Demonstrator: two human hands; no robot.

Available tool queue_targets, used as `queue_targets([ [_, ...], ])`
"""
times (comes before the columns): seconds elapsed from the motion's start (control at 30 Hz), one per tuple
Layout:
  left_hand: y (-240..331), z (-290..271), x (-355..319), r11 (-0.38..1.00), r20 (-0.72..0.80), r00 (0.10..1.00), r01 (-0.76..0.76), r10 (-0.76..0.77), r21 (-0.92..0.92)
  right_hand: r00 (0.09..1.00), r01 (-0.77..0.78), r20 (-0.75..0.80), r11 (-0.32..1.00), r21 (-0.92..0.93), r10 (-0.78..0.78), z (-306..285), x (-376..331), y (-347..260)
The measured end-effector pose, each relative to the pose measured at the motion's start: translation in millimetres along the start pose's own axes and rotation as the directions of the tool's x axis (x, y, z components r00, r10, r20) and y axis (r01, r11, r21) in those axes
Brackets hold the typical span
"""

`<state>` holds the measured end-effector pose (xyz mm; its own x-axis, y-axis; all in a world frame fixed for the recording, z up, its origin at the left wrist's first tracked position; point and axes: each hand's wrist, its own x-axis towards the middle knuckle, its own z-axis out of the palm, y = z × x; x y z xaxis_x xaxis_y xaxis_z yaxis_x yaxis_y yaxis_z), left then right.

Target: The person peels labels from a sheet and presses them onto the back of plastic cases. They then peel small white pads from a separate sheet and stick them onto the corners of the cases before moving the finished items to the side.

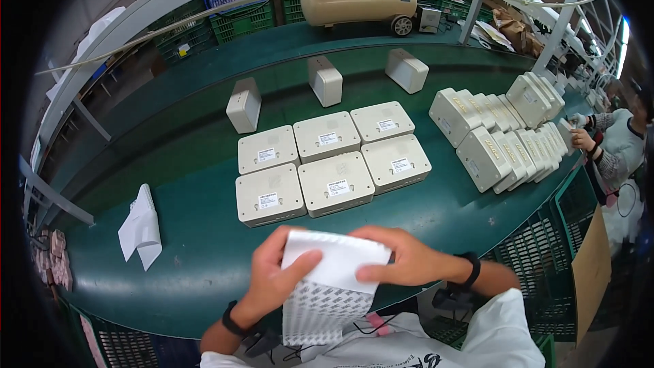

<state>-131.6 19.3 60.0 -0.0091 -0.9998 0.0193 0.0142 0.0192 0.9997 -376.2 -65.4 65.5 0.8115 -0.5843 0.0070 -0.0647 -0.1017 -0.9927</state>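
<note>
Near the table's front edge, my left hand and my right hand grip a white sheet between thumbs and fingers. Its lower part hangs down and carries a repeating grey print, like the backing of a sticker sheet. Just beyond my hands, several beige plastic boxes lie flat in two rows, screw-hole side up, each bearing a small white label. Farther back, three similar boxes stand on edge, spaced apart. A curled white paper rests on the table to the left.
Stacked beige boxes lean together on the right of the green table. Beyond them stands another person, hands at a box. Green crates sit below the right edge. An air compressor lies at the back.
</note>
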Motion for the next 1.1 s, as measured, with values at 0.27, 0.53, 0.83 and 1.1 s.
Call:
queue_targets([
  [0.27,-99.0,10.3,19.5,0.929,0.285,0.920,0.325,-0.269,-0.174,0.990,-0.031,-0.137,0.920,-0.390,-0.025,-55.3,4.1,44.7],
  [0.53,-106.6,-0.4,8.4,0.983,0.169,0.969,0.180,-0.183,0.030,0.685,-0.247,-0.551,0.560,-0.791,-0.477,-123.3,23.9,123.9],
  [0.83,-115.7,-2.6,1.9,0.965,0.127,0.966,0.240,-0.226,-0.104,0.714,-0.132,-0.448,0.524,-0.842,-0.539,-72.0,2.9,81.4],
  [1.1,-106.6,5.7,1.6,0.952,0.111,0.971,0.230,-0.212,-0.200,0.950,-0.243,-0.173,0.963,0.114,0.260,12.9,3.1,88.2],
])
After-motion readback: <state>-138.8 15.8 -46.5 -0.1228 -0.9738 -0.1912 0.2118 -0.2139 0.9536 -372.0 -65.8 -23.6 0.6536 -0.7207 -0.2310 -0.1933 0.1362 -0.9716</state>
